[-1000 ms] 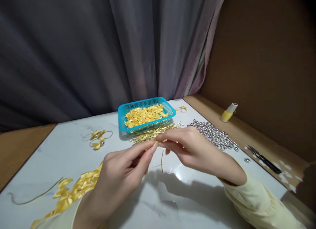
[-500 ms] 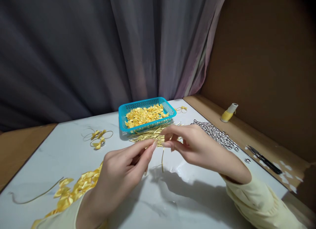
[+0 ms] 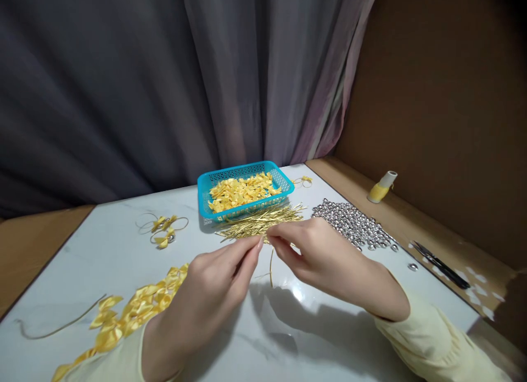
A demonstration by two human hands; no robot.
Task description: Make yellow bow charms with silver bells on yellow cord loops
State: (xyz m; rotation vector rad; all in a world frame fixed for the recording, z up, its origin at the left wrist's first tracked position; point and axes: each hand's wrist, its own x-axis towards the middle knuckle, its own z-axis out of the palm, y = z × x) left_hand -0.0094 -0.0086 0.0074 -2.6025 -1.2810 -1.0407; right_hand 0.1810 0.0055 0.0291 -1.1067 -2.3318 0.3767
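Note:
My left hand [image 3: 214, 286] and my right hand [image 3: 325, 253] meet fingertip to fingertip above the white table [image 3: 288, 327], both pinched on a thin gold wire [image 3: 271, 264] that hangs down between them. Just behind the fingertips lies a loose pile of gold wires [image 3: 259, 222]. A blue basket [image 3: 206, 198] filled with small yellow ribbon bows stands beyond that pile. A heap of silver beads [image 3: 354, 224] lies to the right of my right hand.
A string of yellow bows [image 3: 132, 310] trails along the near left of the table. Finished bow loops [image 3: 163, 228] lie at the back left. A yellow thread spool [image 3: 381, 187] and black snips [image 3: 440, 265] rest on the wooden ledge at right. Grey curtain behind.
My right hand pulled back from over the wire pile and lowered to meet the left fingertips. My left hand shifted slightly right and forward, uncovering more of the yellow bows.

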